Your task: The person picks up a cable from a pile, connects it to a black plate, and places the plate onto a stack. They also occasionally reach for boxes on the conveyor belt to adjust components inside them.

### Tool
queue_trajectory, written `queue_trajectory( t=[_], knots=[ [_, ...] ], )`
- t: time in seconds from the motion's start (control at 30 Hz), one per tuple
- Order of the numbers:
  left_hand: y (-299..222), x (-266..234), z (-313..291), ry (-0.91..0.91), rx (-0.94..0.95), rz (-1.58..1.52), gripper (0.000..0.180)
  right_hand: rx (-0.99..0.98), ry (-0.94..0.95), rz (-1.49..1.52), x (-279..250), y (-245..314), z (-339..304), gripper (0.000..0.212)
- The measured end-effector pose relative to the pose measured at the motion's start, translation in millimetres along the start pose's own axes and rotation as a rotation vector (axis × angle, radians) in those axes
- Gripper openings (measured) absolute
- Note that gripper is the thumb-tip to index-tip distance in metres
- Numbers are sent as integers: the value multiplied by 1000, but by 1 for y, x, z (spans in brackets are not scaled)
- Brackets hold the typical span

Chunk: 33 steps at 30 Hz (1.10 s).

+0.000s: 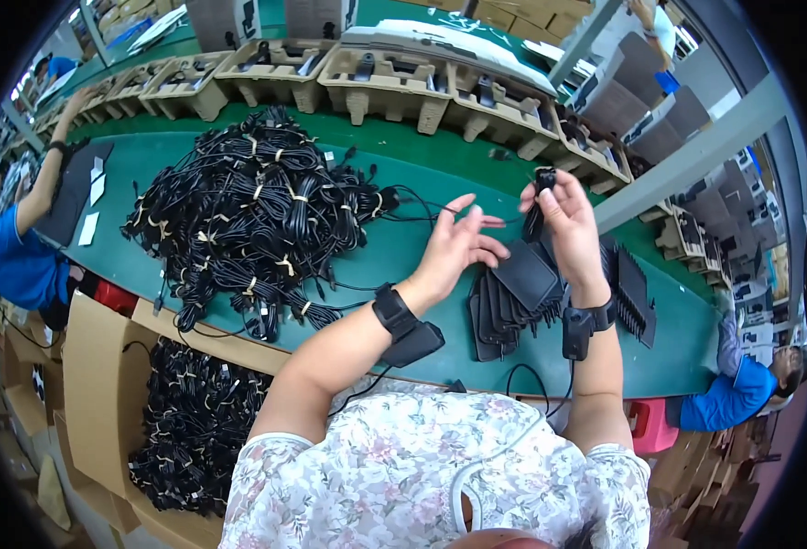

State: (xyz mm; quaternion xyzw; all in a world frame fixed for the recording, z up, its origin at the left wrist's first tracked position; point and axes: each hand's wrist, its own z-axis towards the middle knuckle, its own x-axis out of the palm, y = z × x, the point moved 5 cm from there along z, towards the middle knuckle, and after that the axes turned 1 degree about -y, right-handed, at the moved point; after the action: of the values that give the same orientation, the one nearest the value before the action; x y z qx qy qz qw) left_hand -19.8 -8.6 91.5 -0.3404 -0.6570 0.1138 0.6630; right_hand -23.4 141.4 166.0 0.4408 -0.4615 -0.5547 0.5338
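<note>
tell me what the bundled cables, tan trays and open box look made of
Bundled cables: probably plastic-jacketed, black with a soft sheen. Tan trays: likely moulded pulp, matt, with rounded feet. Open box: seemingly cardboard, plain brown, matt, with a stiff flat flap.

Cable pile (248, 206) left; trays (387, 94) behind

a black cable bundle (533, 222) — gathered into a narrow, elongated coil — hangs close to upright in the right hand (570, 220), its upper part pinched. a thin black cord (411, 218) stretches toward it from the left; whether they join is unclear.
</note>
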Motion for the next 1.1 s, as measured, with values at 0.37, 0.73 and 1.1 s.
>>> queue_trajectory(
  t=[0.37, 0.73, 1.1],
  knots=[
    [49, -5, -21, 555, -182, 697, 30, 209, 197, -309, 26, -25, -65, 32],
    [29, -29, 10, 275, 7, 745, 22, -61, -588, -535, -174, 45, -92, 26],
    [22, -68, 32, 21, 180, 994, 13, -14, -647, -1348, -372, 20, 58, 35]
  ],
)
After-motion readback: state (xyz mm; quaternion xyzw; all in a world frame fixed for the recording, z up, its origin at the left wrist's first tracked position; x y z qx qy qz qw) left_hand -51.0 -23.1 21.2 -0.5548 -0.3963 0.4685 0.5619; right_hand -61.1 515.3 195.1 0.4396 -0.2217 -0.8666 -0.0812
